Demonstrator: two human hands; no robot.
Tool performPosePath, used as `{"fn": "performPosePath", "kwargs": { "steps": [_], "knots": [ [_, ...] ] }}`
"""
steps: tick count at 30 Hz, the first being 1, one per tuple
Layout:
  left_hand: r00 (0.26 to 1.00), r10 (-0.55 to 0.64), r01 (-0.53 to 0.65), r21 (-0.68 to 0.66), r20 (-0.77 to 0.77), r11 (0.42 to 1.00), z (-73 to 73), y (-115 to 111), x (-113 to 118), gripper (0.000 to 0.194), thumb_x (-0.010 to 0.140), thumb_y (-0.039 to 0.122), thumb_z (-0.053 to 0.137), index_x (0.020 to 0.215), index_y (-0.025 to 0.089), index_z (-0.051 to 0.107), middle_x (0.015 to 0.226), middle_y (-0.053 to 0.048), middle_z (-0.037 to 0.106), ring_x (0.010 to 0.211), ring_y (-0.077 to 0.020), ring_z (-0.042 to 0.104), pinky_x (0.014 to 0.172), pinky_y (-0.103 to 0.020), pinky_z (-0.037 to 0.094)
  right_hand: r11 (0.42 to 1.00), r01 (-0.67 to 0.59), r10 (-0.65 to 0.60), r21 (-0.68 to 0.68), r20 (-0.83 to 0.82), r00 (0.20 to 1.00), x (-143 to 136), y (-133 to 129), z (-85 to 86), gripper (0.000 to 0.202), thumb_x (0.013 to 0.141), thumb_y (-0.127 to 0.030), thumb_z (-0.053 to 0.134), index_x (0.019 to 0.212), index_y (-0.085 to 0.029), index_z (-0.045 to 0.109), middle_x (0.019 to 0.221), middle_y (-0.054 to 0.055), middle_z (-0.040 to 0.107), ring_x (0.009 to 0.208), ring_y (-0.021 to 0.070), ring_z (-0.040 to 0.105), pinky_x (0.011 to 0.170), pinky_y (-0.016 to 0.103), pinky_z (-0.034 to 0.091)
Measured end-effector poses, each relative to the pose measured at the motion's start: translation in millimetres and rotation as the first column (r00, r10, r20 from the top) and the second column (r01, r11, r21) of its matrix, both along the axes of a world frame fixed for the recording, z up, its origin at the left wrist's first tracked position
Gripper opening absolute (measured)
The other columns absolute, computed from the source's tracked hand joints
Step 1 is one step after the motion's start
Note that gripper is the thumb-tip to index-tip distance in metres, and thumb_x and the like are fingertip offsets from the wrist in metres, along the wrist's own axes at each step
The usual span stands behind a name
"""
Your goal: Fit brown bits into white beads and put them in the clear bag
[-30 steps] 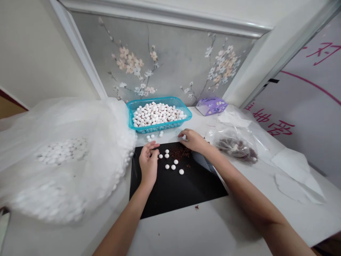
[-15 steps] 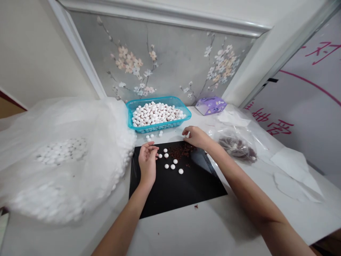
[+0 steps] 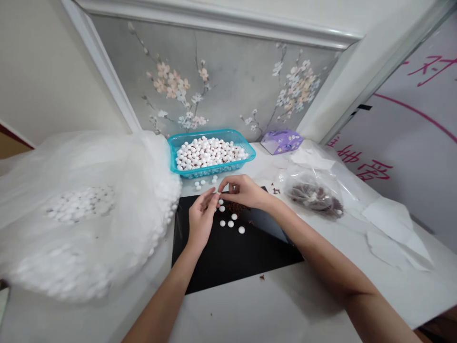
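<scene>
Over the back left of a black mat (image 3: 235,259), my left hand (image 3: 203,214) and my right hand (image 3: 243,191) meet at the fingertips. A small white bit shows between them; my left fingers are pinched on it, apparently a white ball. The right thumb and forefinger are closed at the same spot, and what they hold is too small to make out. Several white balls (image 3: 231,224) lie on the mat just right of my left hand. Small dark brown pieces (image 3: 236,207) are heaped under my right hand, partly hidden by it.
Behind the mat stands a blue basket (image 3: 214,172) of white balls. A large translucent bag (image 3: 89,166) of white balls fills the left. On the right are a clear bag of brown pieces (image 3: 314,196), white paper (image 3: 400,228) and a purple packet (image 3: 282,142).
My right hand has moved left from the brown heap to meet my left hand. My left hand has shifted slightly right. Brown bits behind the mat's right corner are now uncovered.
</scene>
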State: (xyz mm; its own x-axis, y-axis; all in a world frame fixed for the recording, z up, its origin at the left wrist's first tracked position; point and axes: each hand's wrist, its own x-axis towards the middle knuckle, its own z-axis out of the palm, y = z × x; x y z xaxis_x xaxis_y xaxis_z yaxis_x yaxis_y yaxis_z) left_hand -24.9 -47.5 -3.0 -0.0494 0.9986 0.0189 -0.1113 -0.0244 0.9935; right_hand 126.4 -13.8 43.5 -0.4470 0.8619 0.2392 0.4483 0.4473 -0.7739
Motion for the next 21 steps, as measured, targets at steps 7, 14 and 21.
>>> {"fn": "performPosePath", "kwargs": {
  "steps": [7,14,21],
  "knots": [
    [0.998,0.069,-0.068,0.027,-0.012,0.997,-5.9,2,-3,0.029,0.07,0.036,0.065,0.093,0.017,0.068,0.085,-0.004,0.069,0.073,-0.0144,0.061,0.063,-0.023,0.047,0.998,-0.038,0.031,0.052,0.134,0.99,10,6,-11.3,0.012,0.074,-0.014,0.058,0.086,-0.015,0.062,0.086,0.003,0.06,0.062,0.0086,0.05,0.056,0.021,0.041],
    [0.996,0.089,-0.088,0.029,-0.02,0.996,-8.6,3,-4,0.029,0.07,0.036,0.066,0.092,0.017,0.066,0.092,-0.006,0.067,0.084,-0.0166,0.062,0.068,-0.024,0.047,0.997,-0.032,0.008,0.069,0.322,0.947,18,15,-29.1,0.008,0.075,-0.01,0.059,0.076,-0.014,0.065,0.074,0.002,0.059,0.058,0.0084,0.048,0.059,0.022,0.039],
    [0.995,0.098,-0.098,0.056,0.009,0.994,-7.6,3,-5,0.026,0.076,0.037,0.06,0.095,0.02,0.061,0.096,-0.004,0.063,0.085,-0.0151,0.061,0.067,-0.023,0.05,0.998,0.045,-0.046,0.048,0.016,0.999,8,8,-20.4,0.007,0.077,-0.021,0.06,0.078,-0.015,0.064,0.073,0.0,0.059,0.057,0.0079,0.047,0.056,0.02,0.041]
  ]
}}
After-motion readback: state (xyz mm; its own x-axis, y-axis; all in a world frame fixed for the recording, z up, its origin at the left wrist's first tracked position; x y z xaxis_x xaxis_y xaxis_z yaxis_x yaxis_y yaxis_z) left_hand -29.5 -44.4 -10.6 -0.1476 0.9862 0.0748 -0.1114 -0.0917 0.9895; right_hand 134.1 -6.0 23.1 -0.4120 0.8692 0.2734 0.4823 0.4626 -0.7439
